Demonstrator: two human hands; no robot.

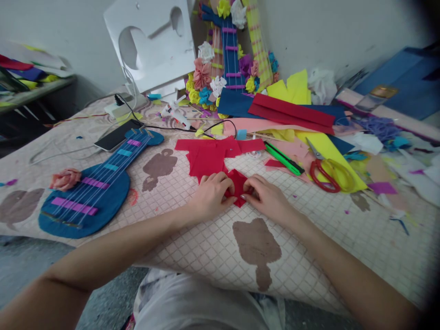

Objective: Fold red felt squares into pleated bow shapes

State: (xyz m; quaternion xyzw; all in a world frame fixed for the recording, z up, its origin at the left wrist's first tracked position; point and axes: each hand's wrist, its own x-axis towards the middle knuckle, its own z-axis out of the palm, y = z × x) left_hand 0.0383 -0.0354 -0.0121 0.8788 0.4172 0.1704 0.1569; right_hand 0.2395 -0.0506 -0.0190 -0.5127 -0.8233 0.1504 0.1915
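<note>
Between my two hands is a small piece of red crepe paper (pixel 238 181), pinched at its near edges. My left hand (pixel 215 195) has its fingers curled on the paper's left side. On the opposite side, my right hand (pixel 263 195) closes thumb and fingers on the paper. Just beyond lie more red paper pieces (pixel 208 158), overlapping flat on the table. A green box cutter (pixel 283 158) rests to the right of them. Farther right are red-handled scissors (pixel 325 176). At the left lies a blue paper guitar (pixel 92 192) with purple strips, strings and a pink paper rose (pixel 66 178).
The patterned tablecloth (pixel 192 238) covers the table. Behind my hands are a white glue gun (pixel 177 114) with its cord and a phone (pixel 115 135). Folded red paper (pixel 292 112) and yellow sheets lie at the back right. Decorated guitars (pixel 231 55) lean against the wall.
</note>
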